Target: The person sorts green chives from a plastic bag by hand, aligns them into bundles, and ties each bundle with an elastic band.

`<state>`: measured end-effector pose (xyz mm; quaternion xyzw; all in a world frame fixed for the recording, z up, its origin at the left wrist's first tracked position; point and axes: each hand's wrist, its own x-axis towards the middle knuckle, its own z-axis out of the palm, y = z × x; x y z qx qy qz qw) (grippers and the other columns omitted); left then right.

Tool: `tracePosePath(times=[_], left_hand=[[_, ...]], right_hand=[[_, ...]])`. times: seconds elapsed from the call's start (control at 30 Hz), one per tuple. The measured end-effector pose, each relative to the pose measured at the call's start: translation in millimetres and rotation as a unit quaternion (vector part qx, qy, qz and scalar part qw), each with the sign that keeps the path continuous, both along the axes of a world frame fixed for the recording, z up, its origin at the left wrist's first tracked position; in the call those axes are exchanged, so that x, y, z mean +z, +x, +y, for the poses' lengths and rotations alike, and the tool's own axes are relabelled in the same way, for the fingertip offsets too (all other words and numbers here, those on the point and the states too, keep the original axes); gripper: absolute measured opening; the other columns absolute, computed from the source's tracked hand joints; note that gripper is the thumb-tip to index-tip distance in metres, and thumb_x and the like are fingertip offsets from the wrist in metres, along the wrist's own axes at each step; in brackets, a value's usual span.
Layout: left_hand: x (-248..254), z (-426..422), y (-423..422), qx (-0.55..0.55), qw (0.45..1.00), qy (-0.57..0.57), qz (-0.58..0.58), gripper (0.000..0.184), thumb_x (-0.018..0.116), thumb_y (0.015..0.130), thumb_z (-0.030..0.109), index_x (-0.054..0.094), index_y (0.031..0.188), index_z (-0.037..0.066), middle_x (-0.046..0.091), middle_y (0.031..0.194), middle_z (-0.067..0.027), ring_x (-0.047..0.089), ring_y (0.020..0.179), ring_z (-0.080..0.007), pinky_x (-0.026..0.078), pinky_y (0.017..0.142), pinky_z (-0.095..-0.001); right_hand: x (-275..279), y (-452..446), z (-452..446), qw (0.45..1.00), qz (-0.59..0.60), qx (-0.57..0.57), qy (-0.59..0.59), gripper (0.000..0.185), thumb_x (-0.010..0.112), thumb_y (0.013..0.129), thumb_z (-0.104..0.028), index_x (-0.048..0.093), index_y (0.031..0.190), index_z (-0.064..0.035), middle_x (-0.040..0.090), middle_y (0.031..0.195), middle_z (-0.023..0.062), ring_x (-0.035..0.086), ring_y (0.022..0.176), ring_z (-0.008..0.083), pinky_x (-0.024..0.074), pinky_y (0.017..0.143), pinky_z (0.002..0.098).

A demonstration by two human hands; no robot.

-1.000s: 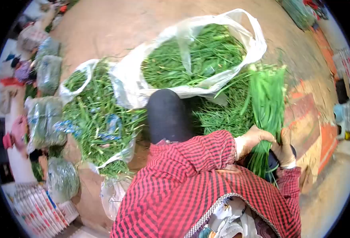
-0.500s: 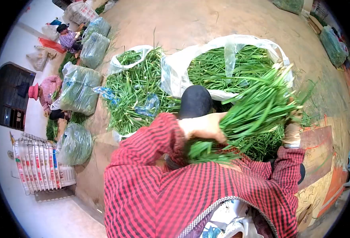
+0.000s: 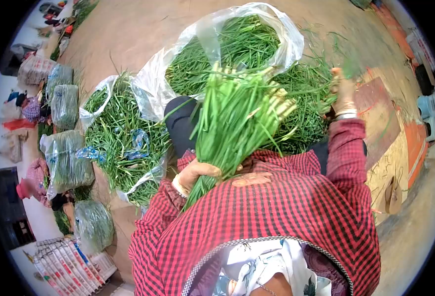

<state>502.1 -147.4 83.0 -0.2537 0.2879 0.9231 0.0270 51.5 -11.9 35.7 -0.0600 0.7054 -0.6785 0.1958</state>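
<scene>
My left hand (image 3: 198,172) is closed around the lower leaf end of a thick bunch of garlic chives (image 3: 237,116). The bunch rests upright over my lap, its pale cut ends fanned out at the top and right. Off to the right, my right hand (image 3: 343,91) is apart from the bunch, beside a loose heap of chives (image 3: 304,93). A green smear shows just above its fingers, which are too blurred to read. An open clear plastic bag (image 3: 151,81) full of chives lies ahead of my knee.
Left of my knee lies a second opened bag of chives (image 3: 121,133). Packed bags (image 3: 69,158) line the left side, where other people (image 3: 36,180) sit by the wall. Stacked white baskets (image 3: 69,261) stand at lower left. A board (image 3: 375,123) lies on the right.
The bunch has swung from right to the middle and now stands more upright, its stem ends up. My right hand has left it and moved up and outward. The view has shifted right.
</scene>
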Motion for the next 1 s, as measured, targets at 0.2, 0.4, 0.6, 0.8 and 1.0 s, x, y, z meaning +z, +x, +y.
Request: tracePosePath(times=[0.2, 0.4, 0.6, 0.8, 1.0], left_hand=[[3, -10, -5, 0.028, 0.998, -0.002, -0.052, 0.060, 0.062, 0.075, 0.010, 0.048, 0.132, -0.005, 0.061, 0.121, -0.0200, 0.056, 0.069, -0.0140, 0.047, 0.063, -0.0239], [13, 5, -25, 0.044, 0.988, -0.100, -0.108, 0.055, 0.065, 0.073, 0.010, 0.054, 0.124, -0.007, 0.065, 0.112, -0.0162, 0.060, 0.074, -0.0149, 0.048, 0.066, -0.0246], [12, -3, -9, 0.042, 0.990, -0.097, -0.090, 0.057, 0.063, 0.070, 0.006, 0.054, 0.125, -0.006, 0.066, 0.111, -0.0176, 0.062, 0.077, -0.0168, 0.049, 0.067, -0.0271], [16, -7, -14, -0.024, 0.995, -0.080, -0.049, 0.059, 0.064, 0.069, 0.005, 0.054, 0.126, -0.005, 0.064, 0.117, -0.0192, 0.065, 0.099, -0.0274, 0.048, 0.093, -0.0358], [19, -14, -7, -0.013, 0.991, -0.067, -0.112, 0.064, 0.065, 0.071, -0.003, 0.047, 0.133, 0.000, 0.062, 0.117, -0.0138, 0.062, 0.100, -0.0222, 0.051, 0.083, -0.0319]], right_hand=[[34, 65, 20, 0.876, 0.162, 0.372, 0.260, 0.051, 0.066, 0.086, -0.042, 0.061, 0.113, 0.0012, 0.067, 0.098, 0.0133, 0.063, 0.085, 0.0205, 0.0501, 0.074, 0.0320], [24, 147, -44, 0.830, 0.263, 0.416, 0.261, 0.063, 0.054, 0.085, -0.059, 0.061, 0.105, 0.0002, 0.065, 0.093, 0.0251, 0.063, 0.092, 0.0401, 0.0481, 0.080, 0.0422], [-6, 111, -31, 0.896, 0.258, 0.330, 0.147, 0.030, 0.058, 0.089, -0.028, 0.062, 0.114, -0.0106, 0.068, 0.095, 0.0158, 0.065, 0.089, 0.0348, 0.0518, 0.077, 0.0369], [-55, 73, 21, 0.753, 0.214, 0.399, 0.478, 0.036, 0.053, 0.090, -0.033, 0.062, 0.112, -0.0061, 0.065, 0.104, 0.0196, 0.060, 0.099, 0.0384, 0.0462, 0.087, 0.0457], [-33, 79, 18, 0.950, 0.169, 0.246, 0.088, 0.056, 0.067, 0.085, -0.040, 0.055, 0.127, -0.0041, 0.065, 0.104, 0.0123, 0.059, 0.101, 0.0208, 0.0469, 0.086, 0.0344]])
